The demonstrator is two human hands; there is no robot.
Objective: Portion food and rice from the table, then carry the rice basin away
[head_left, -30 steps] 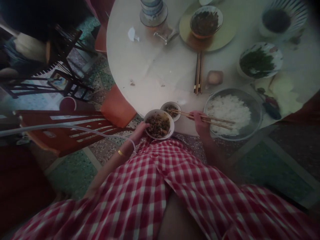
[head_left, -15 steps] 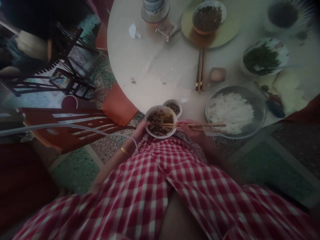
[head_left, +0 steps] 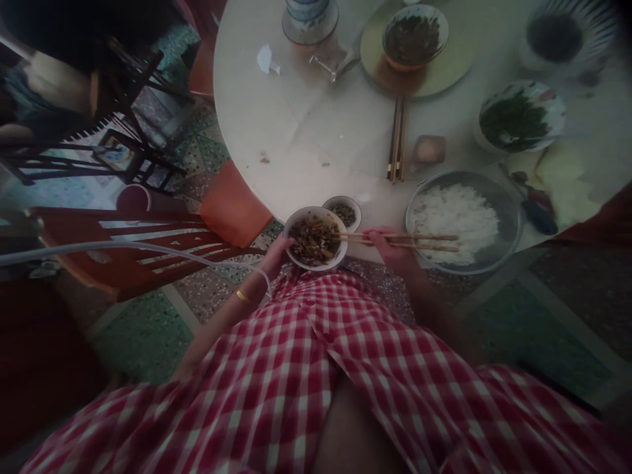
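Observation:
My left hand grips a white bowl by its left side, near the table's front edge. Brown chopped food fills the bowl. Between the fingers of my right hand is a pair of wooden chopsticks. Their tips reach over the right rim into the food, and their back ends stick out above a large metal basin. Just behind the bowl stands a small dish with dark green bits in it.
White rice lies in the metal basin at right. Several chopsticks rest on the round table. Farther back are a bowl of greens and a dark dish on a yellow plate. An orange chair stands left.
My right hand has shifted a little to the right with the chopsticks, whose tips have drawn back from mid-bowl toward its right side. My left hand keeps its hold on the bowl.

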